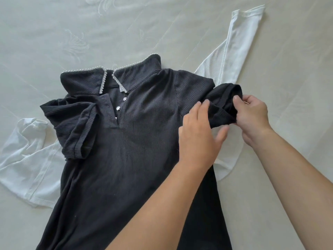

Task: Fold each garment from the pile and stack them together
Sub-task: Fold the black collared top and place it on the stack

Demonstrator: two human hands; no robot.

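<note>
A black ribbed polo top (137, 150) with a pearl-trimmed collar lies face up on the bed. Its left short sleeve (75, 127) is folded inward over the chest. Under it lies a white long-sleeved garment (236, 51), one sleeve reaching to the upper right, the other bunched at the left (27, 159). My right hand (252, 116) grips the end of the black top's right sleeve (223, 103), thumb on top. My left hand (200, 134) rests on the top beside that sleeve with straight fingers against the cloth.
The garments lie on a pale grey-green bedsheet (90, 33) with a faint woven leaf pattern. Bare sheet surrounds the clothes at the top, the left and the right.
</note>
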